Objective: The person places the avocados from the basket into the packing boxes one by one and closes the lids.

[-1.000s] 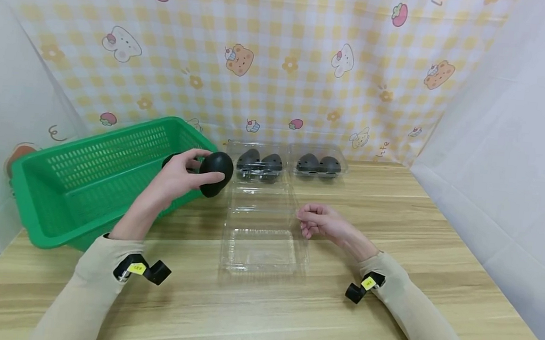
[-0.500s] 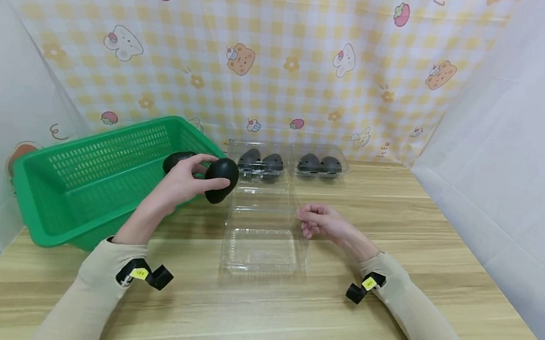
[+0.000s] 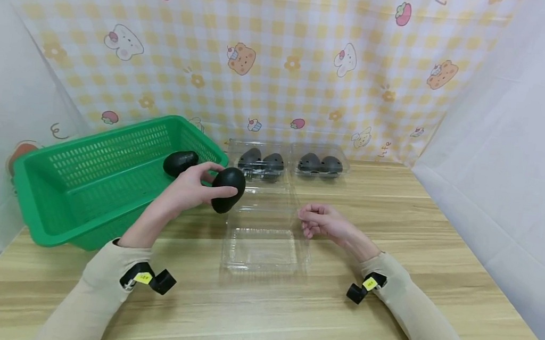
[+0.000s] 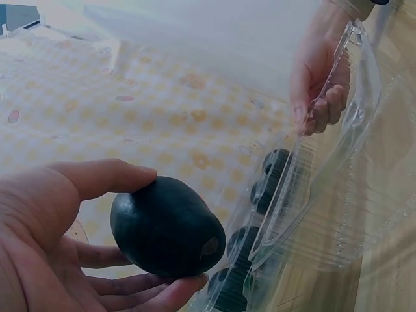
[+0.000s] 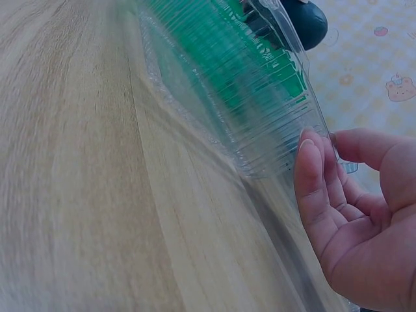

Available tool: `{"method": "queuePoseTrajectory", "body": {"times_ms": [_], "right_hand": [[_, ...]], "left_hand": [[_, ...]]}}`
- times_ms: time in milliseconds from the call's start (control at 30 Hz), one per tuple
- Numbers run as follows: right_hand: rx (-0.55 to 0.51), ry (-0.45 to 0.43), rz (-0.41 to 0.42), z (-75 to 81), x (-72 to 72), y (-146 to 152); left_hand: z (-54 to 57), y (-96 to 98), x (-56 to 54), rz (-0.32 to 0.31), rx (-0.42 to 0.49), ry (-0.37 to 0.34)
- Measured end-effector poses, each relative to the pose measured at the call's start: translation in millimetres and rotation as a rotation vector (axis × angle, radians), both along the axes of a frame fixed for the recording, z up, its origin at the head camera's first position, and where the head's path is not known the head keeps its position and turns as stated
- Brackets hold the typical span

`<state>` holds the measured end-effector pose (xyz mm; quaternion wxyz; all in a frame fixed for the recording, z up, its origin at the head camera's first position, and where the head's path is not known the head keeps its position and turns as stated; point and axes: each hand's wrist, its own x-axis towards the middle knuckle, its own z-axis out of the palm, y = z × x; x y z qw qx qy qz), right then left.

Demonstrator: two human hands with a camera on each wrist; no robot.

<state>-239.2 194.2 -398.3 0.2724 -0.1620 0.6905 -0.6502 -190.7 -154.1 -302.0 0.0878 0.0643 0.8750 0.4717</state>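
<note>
My left hand (image 3: 189, 189) grips a dark avocado (image 3: 229, 189) between thumb and fingers, held up just right of the green basket's rim and over the left side of an open clear plastic clamshell (image 3: 263, 252). Its stem scar shows in the left wrist view, where the avocado (image 4: 166, 227) sits in the fingertips of the hand (image 4: 45, 221). On the clamshell's right side, my right hand (image 3: 325, 223) pinches the edge; the right wrist view shows thumb and fingers of that hand (image 5: 354, 214) meeting at the clear rim.
At left stands a green slotted basket (image 3: 39, 234) with another dark avocado (image 3: 180, 163) at its right end. Behind the open clamshell, two clear boxes, one left (image 3: 260, 146) and one right (image 3: 322, 150), hold dark avocados against the patterned curtain (image 3: 288, 96). All stand on a wooden table (image 3: 261, 318).
My left hand has carried the avocado right and toward me, away from the basket, uncovering the avocado inside it. The right hand stays at the clamshell's edge.
</note>
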Motion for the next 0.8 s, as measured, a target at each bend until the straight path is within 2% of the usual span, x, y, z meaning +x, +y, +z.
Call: {"method": "queuePoseTrajectory", "body": {"times_ms": [367, 800], "right_hand": [[-0.007, -0.017, -0.002, -0.2, -0.9, 0], [-0.003, -0.009, 0.003, -0.1, -0.6, -1]], "left_hand": [[-10.1, 12.5, 1.7, -0.073, 0.05, -0.026], [-17.7, 25.7, 3.7, -0.132, 0.02, -0.073]]}}
